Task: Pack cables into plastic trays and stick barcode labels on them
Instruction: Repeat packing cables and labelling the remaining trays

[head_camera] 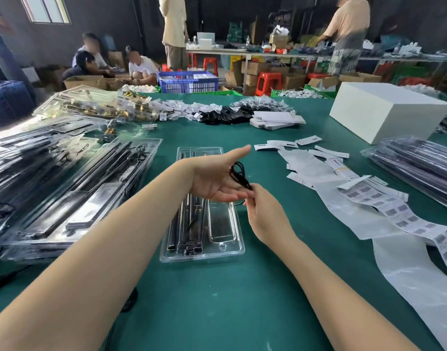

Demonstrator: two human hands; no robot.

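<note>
Head view: the left hand (217, 178) lies palm-up with fingers straight and spread wide, a coiled black cable (238, 173) resting across them. The right hand (261, 211) pinches the cable's lower end between fingertips. Both hover above a clear plastic tray (202, 252) on the green table (230, 300), its left channels holding dark parts. A barcode label strip (399, 214) lies to the right, well apart.

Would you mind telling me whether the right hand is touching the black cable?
Touching. The head view shows the right hand's fingertips pinching the black cable, whose loops wrap around the left hand's straight fingers above the clear plastic tray.
</note>
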